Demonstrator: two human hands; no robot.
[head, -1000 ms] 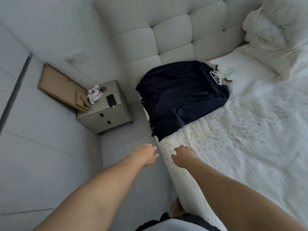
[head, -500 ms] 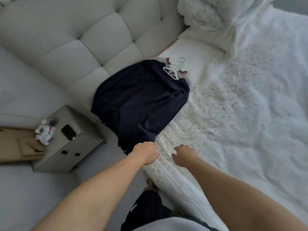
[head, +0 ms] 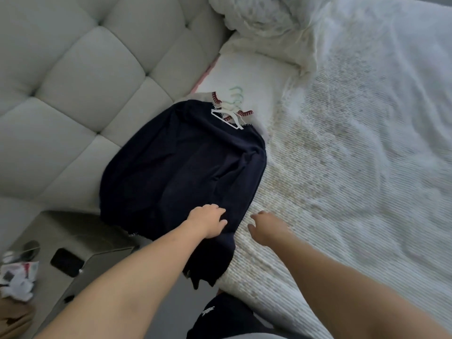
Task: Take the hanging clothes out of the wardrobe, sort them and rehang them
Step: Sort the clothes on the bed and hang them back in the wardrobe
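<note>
My left hand (head: pixel 209 222) rests with loosely bent fingers on the lower edge of the dark top (head: pixel 181 167), which lies flat on the bed (head: pixel 354 167) with hangers (head: pixel 230 111) bunched at its collar. My right hand (head: pixel 265 227) hovers just beside it, fingers relaxed and holding nothing. I judge the removal done, with sorting and rehanging left; no wardrobe shows.

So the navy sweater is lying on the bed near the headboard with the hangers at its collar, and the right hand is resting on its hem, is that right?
Not quite: the head view shows the left hand on the navy sweater's hem. The right hand hovers over the bedspread beside it. The hangers and headboard are as you said.
</note>
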